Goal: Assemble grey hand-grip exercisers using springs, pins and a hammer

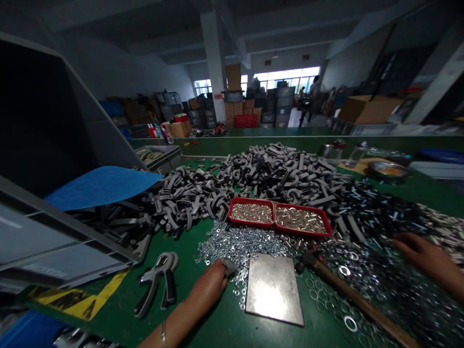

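The head view looks down a long green table (188, 241), with both of the person's bare hands working at its near edge. The left hand (208, 285) reaches in from the near side, a thin bracelet (164, 333) on its wrist. Its grip is pressed together, pinching a grey scrap of cloth (229, 267) at the near edge of a spread of small zinc washers (235, 246); the scrap's tip points right, toward a bare steel plate (273, 289) lying just beside the hand. The right hand (424, 256) lies well apart at the right, its grip loose and spread, fingers (402, 241) pointing left and far over a mass of mixed flat washers (377, 275). It holds nothing that can be seen.

Between the hands, a wooden-handled hammer (362, 304) lies with its long axis running from near right to far left, its head by the plate's far right corner. Two red trays (302, 220) of silver bolts sit side by side beyond the plate, against a heap of grey curved rubber-covered parts (253, 183). Near left lies a black-and-grey spring-handled plier (157, 282), beside a grey plastic crate (47, 232) with a blue sheet (101, 186) at its lip. Far off, a person (311, 99) stands among stacked crates and cardboard boxes (239, 108).
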A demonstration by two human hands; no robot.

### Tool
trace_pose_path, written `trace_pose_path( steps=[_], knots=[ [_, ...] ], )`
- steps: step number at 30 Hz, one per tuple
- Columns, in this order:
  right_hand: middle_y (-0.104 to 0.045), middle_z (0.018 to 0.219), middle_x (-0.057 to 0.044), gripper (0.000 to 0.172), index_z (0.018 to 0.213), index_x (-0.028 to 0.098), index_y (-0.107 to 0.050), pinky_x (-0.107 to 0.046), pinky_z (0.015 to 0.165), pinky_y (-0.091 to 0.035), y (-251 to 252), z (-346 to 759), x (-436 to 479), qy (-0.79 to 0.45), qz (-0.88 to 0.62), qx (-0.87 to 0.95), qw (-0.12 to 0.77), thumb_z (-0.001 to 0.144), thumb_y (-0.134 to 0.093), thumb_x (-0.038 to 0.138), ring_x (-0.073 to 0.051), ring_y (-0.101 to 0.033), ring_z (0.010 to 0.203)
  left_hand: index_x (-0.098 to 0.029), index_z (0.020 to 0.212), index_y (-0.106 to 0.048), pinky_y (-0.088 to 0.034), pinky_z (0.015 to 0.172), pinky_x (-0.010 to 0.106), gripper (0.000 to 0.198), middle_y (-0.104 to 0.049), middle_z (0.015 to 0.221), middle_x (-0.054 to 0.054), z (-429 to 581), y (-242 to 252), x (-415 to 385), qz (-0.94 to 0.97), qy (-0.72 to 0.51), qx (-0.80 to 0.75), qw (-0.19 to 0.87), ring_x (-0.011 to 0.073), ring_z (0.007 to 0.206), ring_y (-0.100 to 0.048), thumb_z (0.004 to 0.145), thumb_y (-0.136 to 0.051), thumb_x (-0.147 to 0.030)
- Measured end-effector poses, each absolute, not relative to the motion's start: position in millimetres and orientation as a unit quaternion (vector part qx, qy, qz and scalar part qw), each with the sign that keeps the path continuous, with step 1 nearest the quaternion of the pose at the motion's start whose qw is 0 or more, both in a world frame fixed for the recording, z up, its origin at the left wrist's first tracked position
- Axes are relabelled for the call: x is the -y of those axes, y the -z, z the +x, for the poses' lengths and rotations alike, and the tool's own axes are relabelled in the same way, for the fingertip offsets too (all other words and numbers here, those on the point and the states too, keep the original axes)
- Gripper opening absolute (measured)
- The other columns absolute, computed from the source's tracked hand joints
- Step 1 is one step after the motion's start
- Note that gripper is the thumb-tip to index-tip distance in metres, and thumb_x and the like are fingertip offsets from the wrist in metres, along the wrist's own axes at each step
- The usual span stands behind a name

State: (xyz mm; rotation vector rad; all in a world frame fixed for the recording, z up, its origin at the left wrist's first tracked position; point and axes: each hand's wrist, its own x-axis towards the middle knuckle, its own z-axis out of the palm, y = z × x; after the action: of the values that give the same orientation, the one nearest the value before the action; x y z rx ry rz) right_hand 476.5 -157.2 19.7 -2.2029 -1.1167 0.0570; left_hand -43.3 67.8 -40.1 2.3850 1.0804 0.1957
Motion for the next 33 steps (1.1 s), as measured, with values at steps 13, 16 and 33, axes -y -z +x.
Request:
trace_pose_path(
  steps=[13,16,33],
  knots=[
    [-0.044,0.059,0.008,0.034,0.076,0.022,-0.045,-0.015,0.038,-0.021,6,279,27,-0.594,-0.578,0.315,0.463,0.079,-0.067,0.048,-0.005,-0.03,0.041,-0.015,0.095,-0.066,-0.057,0.079,0.032,0.04,-0.07,0.085,0.007,15,21,-34,0.375,-0.269,-0.336,0.821,0.0183,0.077,-0.07,0.067,-0.086,-0.034],
    [-0.041,0.061,0.009,0.037,0.08,0.023,-0.044,-0.013,0.04,-0.024,4,262,21,-0.619,-0.516,0.284,0.52,0.079,-0.072,0.047,-0.004,-0.032,0.044,-0.013,0.096,-0.066,-0.056,0.07,0.029,0.044,-0.069,0.078,0.005,36,24,-37,0.405,-0.283,-0.333,0.803,0.0167,0.069,-0.068,0.066,-0.086,-0.039],
    [-0.065,0.069,0.001,0.037,0.078,0.02,-0.056,-0.021,0.05,-0.047,20,205,46,-0.623,-0.348,0.242,0.657,0.076,-0.08,0.048,-0.013,-0.064,0.058,-0.015,0.085,-0.071,-0.054,0.061,0.028,0.041,-0.068,0.068,0.005,67,3,-34,0.503,-0.238,-0.37,0.744,0.02,0.065,-0.066,0.062,-0.088,-0.045]
  ],
)
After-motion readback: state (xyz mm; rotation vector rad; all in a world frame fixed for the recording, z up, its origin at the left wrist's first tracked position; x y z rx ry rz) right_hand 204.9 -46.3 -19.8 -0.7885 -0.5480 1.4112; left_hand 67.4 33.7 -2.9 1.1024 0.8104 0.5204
